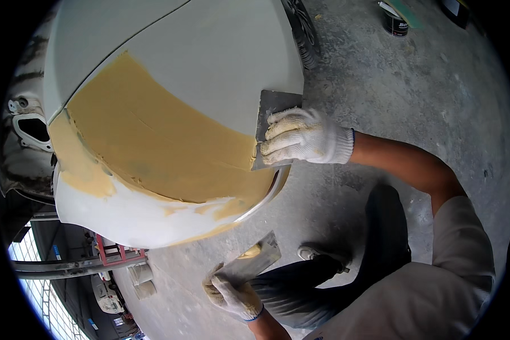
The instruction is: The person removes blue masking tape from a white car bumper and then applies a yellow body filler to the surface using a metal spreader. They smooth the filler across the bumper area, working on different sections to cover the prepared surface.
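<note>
My right hand (pixel 306 136), in a white knit glove stained yellow at the fingers, grips a dark grey flat spreader (pixel 273 102). The spreader lies against a pale car body panel (pixel 221 68), at the right end of a broad coat of tan filler (pixel 153 124). A ridge of filler clings to the blade's left edge. Lower down, my left hand (pixel 235 294), gloved the same way, is closed around one end of a grey scraper blade (pixel 252 263). A small dab of filler (pixel 250 251) sits on that blade, which is held apart from the car.
A wheel (pixel 301 31) shows beyond the panel. On the concrete floor (pixel 436 96) stands a black tub (pixel 395 24) at the top right. My bent leg (pixel 386 226) and shoe (pixel 309 253) are below the car. A red frame (pixel 113 252) and pale buckets (pixel 141 280) stand lower left.
</note>
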### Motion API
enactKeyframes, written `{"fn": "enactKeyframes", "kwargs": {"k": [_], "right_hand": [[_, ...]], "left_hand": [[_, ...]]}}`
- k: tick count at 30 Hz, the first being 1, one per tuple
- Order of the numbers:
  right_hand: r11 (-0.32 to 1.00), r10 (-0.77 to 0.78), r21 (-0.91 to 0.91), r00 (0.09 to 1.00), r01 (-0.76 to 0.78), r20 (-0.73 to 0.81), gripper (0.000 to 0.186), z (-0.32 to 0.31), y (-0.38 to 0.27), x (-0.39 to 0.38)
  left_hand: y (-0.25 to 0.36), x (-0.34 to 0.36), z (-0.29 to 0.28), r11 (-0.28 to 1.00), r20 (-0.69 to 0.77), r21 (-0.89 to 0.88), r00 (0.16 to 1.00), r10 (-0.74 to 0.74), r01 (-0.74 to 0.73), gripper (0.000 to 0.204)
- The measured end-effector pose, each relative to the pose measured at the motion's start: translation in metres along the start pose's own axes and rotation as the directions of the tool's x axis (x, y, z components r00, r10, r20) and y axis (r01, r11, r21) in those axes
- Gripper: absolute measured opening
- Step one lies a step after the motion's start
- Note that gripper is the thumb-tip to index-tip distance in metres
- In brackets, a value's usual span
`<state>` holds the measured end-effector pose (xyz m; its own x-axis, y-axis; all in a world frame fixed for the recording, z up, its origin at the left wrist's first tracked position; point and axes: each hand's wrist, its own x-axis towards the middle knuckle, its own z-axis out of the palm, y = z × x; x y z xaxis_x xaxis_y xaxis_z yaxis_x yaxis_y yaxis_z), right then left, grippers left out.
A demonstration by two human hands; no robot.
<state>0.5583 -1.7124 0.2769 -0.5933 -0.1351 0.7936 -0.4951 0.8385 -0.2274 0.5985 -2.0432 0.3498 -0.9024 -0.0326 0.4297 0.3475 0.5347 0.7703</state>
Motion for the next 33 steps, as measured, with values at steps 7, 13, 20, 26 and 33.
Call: {"fn": "enactKeyframes", "kwargs": {"k": [7, 13, 20, 26, 33], "right_hand": [[0.448, 0.368, 0.723, 0.846, -0.526, 0.387, 0.029, -0.057, -0.082, 0.014], [0.621, 0.195, 0.587, 0.828, -0.519, 0.526, 0.026, -0.049, -0.092, 0.003], [0.987, 0.094, -0.063, 0.845, -0.149, -0.527, 0.024, -0.072, -0.043, 0.139], [0.986, 0.059, -0.083, 0.775, -0.142, -0.629, 0.024, -0.053, -0.033, 0.185], [0.994, 0.101, 0.025, 0.795, -0.107, -0.598, 0.023, -0.038, -0.066, 0.178]], "left_hand": [[0.009, 0.002, 0.005, 0.931, 0.149, -0.355, 0.988, -0.034, 0.086, 0.032], [0.042, 0.026, 0.005, 0.929, -0.181, -0.363, 0.983, 0.010, -0.076, 0.040], [0.027, 0.019, -0.037, 0.981, -0.255, -0.138, 0.962, 0.096, -0.134, 0.045], [0.023, 0.011, -0.039, 0.989, -0.262, -0.137, 0.965, 0.016, -0.054, 0.047], [0.010, 0.012, -0.040, 0.974, -0.173, 0.168, 0.969, 0.178, -0.149, 0.050]]}}
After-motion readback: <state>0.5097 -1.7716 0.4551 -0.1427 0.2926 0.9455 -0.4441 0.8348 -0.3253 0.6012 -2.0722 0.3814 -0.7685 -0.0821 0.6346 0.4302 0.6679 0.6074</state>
